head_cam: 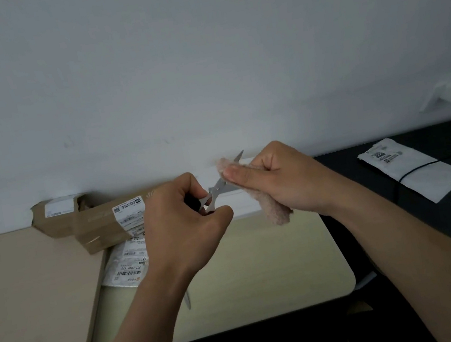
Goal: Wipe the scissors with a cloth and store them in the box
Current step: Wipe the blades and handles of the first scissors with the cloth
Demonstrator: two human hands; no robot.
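Your left hand (184, 216) grips the scissors (218, 186) by the handles, fingers curled round the loops. It holds them in the air above the back edge of the desk (250, 271), with the tip pointing up and to the right. Your right hand (273, 180) pinches the cloth (272, 207) over the blades between thumb and fingers. Only the tip and the stretch near the pivot show bare, and the cloth's loose end hangs below the hand. The blades look nearly closed, though the cloth hides most of them. This is the wiping step, I judge, with storing not yet begun. To do it well, draw the cloth from pivot towards tip, never back against the edges, with cloth always between skin and steel. Hold the handles firm so the blades cannot swing open inside the fold. Afterwards, open them a little to reach the inner faces and the pivot. The point is the hazard, so let the cloth slide off it away from your fingers. Two cardboard boxes (99, 227) lie against the wall at the desk's back left corner; which one takes the scissors I cannot tell.
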